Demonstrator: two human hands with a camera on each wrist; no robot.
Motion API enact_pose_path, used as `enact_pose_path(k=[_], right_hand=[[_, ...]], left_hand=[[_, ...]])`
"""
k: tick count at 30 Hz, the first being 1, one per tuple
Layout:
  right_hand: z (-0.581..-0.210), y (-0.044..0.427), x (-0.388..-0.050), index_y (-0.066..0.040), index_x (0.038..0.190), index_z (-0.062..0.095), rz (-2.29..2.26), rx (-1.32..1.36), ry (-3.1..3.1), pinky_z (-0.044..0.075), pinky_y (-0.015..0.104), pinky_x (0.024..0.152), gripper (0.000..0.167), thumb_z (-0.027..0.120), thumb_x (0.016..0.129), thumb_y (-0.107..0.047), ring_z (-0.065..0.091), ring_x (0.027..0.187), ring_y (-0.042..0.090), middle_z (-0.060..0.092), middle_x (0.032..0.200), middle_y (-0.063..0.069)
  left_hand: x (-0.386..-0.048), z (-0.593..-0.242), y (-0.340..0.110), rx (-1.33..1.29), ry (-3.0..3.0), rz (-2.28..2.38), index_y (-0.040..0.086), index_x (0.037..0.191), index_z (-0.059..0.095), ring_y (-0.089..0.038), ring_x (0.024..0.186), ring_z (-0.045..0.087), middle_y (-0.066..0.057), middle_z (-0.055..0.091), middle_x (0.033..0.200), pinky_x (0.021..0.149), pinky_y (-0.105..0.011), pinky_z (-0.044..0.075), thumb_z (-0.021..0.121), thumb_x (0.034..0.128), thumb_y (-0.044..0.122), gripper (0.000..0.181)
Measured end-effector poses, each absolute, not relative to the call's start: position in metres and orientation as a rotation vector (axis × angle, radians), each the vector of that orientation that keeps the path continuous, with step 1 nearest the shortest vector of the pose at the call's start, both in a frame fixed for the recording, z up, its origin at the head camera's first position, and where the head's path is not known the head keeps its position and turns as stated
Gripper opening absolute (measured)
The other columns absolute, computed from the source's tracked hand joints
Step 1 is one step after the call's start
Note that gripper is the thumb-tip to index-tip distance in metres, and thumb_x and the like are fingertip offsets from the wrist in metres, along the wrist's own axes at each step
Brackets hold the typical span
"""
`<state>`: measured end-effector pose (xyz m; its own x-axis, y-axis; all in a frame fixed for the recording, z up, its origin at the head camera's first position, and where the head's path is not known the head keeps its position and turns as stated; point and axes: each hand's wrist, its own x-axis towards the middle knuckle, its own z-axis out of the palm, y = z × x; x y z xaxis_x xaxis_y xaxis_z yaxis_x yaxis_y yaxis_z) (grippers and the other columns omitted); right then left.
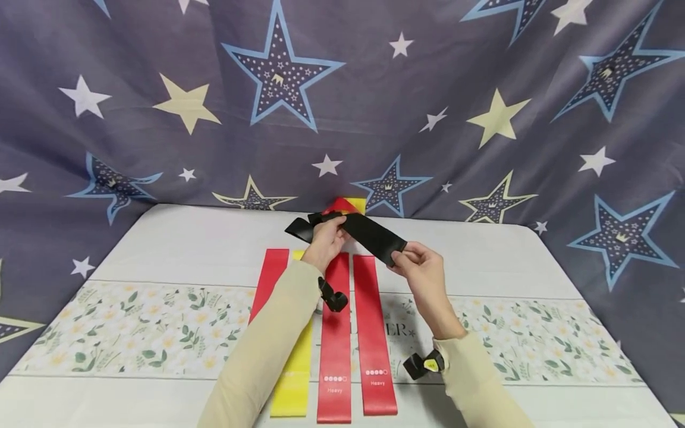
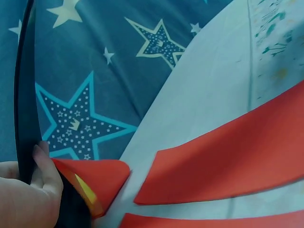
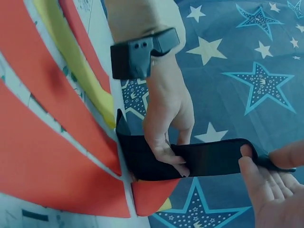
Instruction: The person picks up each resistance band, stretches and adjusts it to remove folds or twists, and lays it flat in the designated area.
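Observation:
A black flat exercise band (image 1: pixel 371 235) is stretched between both hands above the far part of the table. My left hand (image 1: pixel 326 241) pinches it toward its left part, and a looped end hangs past that hand. My right hand (image 1: pixel 423 273) pinches the other end between thumb and fingers, plainly visible in the right wrist view (image 3: pixel 278 190). Below lie red bands (image 1: pixel 335 345), (image 1: pixel 377 339), two of them printed "Heavy", and a yellow band (image 1: pixel 291 386) partly under my left sleeve. Behind the left hand is a folded red band (image 2: pixel 111 178) with yellow beside it.
The table has a white cover (image 1: pixel 176 244) with a floral strip (image 1: pixel 171 333) across it. Behind its far edge hangs a dark curtain (image 1: pixel 374 119) printed with stars. Each wrist carries a small black camera (image 1: pixel 334 297).

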<state>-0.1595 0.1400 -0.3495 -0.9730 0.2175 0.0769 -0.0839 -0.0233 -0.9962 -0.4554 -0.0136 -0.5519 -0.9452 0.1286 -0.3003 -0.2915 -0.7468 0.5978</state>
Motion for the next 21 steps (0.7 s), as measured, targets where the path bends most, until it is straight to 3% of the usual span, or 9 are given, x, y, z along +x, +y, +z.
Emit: enact_pose_path(k=[3,6,10,12,15,21], right_hand=[[-0.347,0.139,-0.158,0.013,0.099,0.059,2.085,-0.118,-2.033,0.057,0.024,0.071,0.014,0.056,0.086,0.008,0.067,0.067,0.005,0.069,0.075,-0.005],[-0.345,0.138,-0.156,0.013,0.098,0.059,2.061,-0.117,-2.045,0.057,0.024,0.071,0.013,0.057,0.086,0.007,0.067,0.065,0.005,0.069,0.074,-0.004],[-0.344,0.137,-0.152,0.013,0.097,0.059,2.056,-0.128,-2.053,0.057,0.024,0.07,0.013,0.057,0.086,0.007,0.067,0.066,0.005,0.069,0.075,-0.003],[-0.344,0.138,-0.15,0.013,0.097,0.059,2.067,-0.134,-2.044,0.057,0.024,0.07,0.013,0.057,0.085,0.009,0.067,0.067,0.005,0.068,0.075,-0.002],[-0.344,0.139,-0.146,0.013,0.098,0.059,2.071,-0.139,-2.045,0.057,0.024,0.07,0.013,0.057,0.085,0.009,0.067,0.069,0.004,0.068,0.075,-0.003],[-0.344,0.144,-0.135,0.013,0.1,0.058,2.087,-0.152,-2.063,0.057,0.024,0.071,0.014,0.057,0.086,0.008,0.067,0.071,0.005,0.069,0.075,-0.005]], left_hand=[[-0.485,-0.563,-0.015,-0.367,1.022,2.699,0.003,0.103,0.067,-0.024,0.087,0.07,-0.012,0.072,0.097,0.073,-0.038,0.055,0.081,0.0681,0.003,0.038],[-0.467,-0.526,-0.021,-0.386,1.092,2.676,0.0,0.101,0.065,-0.022,0.083,0.069,-0.012,0.072,0.092,0.077,-0.038,0.054,0.073,0.0764,0.001,0.026],[-0.433,-0.48,-0.031,-0.365,1.2,2.676,0.0,0.079,0.062,-0.013,0.048,0.056,-0.005,0.062,0.059,0.064,-0.033,0.055,0.068,0.0765,-0.003,0.007],[-0.419,-0.464,-0.034,-0.378,1.24,2.662,-0.001,0.071,0.06,-0.011,0.039,0.045,-0.002,0.051,0.048,0.058,-0.031,0.053,0.068,0.0764,-0.003,0.009],[-0.419,-0.465,-0.034,-0.399,1.267,2.634,0.001,0.069,0.06,-0.009,0.036,0.041,0.001,0.045,0.043,0.054,-0.028,0.053,0.068,0.0764,-0.002,0.012],[-0.434,-0.486,-0.031,-0.384,1.295,2.591,0.002,0.071,0.064,-0.012,0.04,0.046,-0.001,0.046,0.044,0.055,-0.029,0.052,0.072,0.0751,0.0,0.009]])
